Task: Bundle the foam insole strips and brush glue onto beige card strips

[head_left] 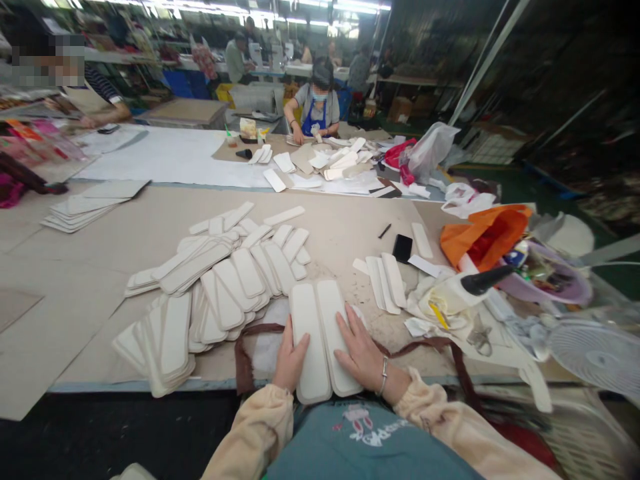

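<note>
Two long off-white panels with rounded corners lie side by side in front of me at the table's near edge: a left panel (311, 340) and a right panel (334, 360). My left hand (290, 360) grips the left panel's outer edge, its thumb on top and its fingers along the side. Fingers spread, my right hand (361, 350) lies open on the right panel. To the left, a large heap of similar panels (230, 287) overlaps in loose rows. A smaller group of panels (385, 283) rests beyond my right hand.
On the right are a white bottle with a black nozzle (450, 293), an orange bag (485, 233), a purple basin (575, 287) and a fan (595, 357). A black box (403, 248) lies mid-table. A co-worker (315, 110) handles pieces across the table. Brown fabric strips (245, 360) lie near my hands.
</note>
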Demonstrator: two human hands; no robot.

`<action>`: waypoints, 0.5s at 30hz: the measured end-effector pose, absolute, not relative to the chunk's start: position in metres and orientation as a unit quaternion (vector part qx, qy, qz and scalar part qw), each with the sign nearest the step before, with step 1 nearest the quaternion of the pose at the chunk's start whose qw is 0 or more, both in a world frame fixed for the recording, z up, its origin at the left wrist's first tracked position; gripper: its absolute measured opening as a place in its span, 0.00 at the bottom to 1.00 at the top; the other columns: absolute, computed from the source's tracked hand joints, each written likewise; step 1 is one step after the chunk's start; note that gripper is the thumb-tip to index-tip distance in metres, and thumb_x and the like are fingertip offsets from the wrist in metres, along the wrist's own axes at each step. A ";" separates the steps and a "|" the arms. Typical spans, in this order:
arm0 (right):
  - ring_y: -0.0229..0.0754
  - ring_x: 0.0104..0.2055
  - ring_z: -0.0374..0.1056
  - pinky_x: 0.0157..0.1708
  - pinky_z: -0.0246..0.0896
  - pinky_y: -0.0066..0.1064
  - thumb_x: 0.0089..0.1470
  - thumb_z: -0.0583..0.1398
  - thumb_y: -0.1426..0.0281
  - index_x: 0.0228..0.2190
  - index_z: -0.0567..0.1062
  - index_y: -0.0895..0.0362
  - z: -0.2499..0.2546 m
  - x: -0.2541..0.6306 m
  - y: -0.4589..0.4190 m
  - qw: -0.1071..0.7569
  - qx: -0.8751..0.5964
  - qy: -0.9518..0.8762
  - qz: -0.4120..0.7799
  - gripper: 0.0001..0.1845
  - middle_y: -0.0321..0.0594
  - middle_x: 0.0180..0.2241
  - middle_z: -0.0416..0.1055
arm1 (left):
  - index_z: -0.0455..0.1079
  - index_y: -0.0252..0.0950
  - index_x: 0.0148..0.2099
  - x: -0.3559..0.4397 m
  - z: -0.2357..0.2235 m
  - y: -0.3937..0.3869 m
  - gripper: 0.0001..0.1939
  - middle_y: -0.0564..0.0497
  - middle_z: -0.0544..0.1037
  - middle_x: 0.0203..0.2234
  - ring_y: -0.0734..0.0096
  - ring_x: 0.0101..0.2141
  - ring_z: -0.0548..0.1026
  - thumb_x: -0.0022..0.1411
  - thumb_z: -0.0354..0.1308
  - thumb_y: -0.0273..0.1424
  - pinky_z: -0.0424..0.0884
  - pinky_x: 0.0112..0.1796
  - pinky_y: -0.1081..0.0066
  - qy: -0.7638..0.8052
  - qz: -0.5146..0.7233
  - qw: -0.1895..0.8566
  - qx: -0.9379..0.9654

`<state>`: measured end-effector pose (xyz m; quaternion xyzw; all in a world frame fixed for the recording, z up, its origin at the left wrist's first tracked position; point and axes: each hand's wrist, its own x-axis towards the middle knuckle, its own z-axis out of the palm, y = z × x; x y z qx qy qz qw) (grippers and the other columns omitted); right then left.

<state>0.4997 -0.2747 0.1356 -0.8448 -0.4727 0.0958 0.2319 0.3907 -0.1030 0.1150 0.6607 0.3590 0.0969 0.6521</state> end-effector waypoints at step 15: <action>0.49 0.58 0.60 0.57 0.55 0.43 0.60 0.52 0.59 0.59 0.61 0.57 0.135 0.531 -0.310 0.319 -0.873 -0.347 0.129 0.29 0.49 0.56 0.64 | 0.59 0.33 0.60 0.353 0.069 -0.037 0.29 0.43 0.77 0.40 0.63 0.41 0.77 0.60 0.51 0.40 0.72 0.44 0.65 0.467 0.021 0.488 0.737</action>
